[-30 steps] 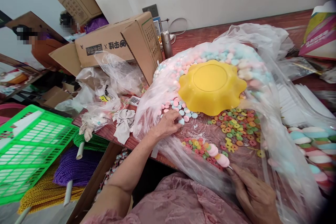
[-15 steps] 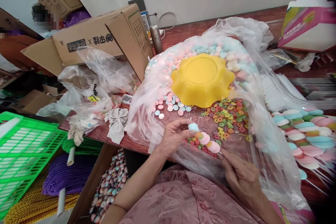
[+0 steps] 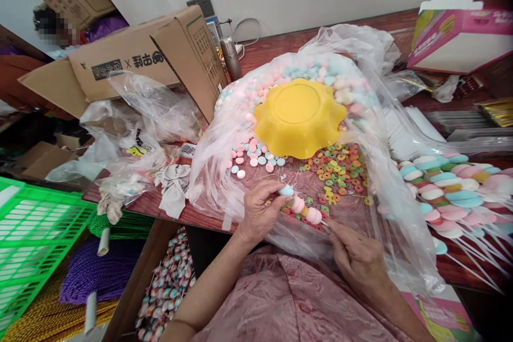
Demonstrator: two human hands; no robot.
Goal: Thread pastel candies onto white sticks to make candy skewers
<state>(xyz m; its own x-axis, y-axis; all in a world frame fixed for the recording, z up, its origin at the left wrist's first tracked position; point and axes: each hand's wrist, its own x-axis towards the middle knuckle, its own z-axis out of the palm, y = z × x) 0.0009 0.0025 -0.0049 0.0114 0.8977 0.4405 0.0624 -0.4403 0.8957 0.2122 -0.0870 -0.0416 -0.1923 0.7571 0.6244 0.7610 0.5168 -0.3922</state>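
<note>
Left hand: the left hand [image 3: 260, 211], near the centre of the frame, has its thumb and fingers closed on a light blue piece [image 3: 286, 190].
Right hand: the right hand [image 3: 358, 256], lower right of centre, is pinching a thin white stick [image 3: 324, 223] near its end.
Candy skewer: the candy skewer [image 3: 306, 214] is held between both hands, slanting down to the right; pink pieces are on it, and the light blue piece is at its upper-left end.
Plastic sheet: the clear plastic sheet [image 3: 208, 171] is in the middle, with loose pink and blue candies [image 3: 256, 160] on its left part and small coloured rings [image 3: 344, 171] right of these.
Yellow bowl: the yellow bowl [image 3: 296, 107] lies upside down, above the rings.
Right edge: many striped skewers [image 3: 452, 192] are piled there.
Lower left: a green basket [image 3: 60, 195] stands beside purple cords [image 3: 100, 267].
</note>
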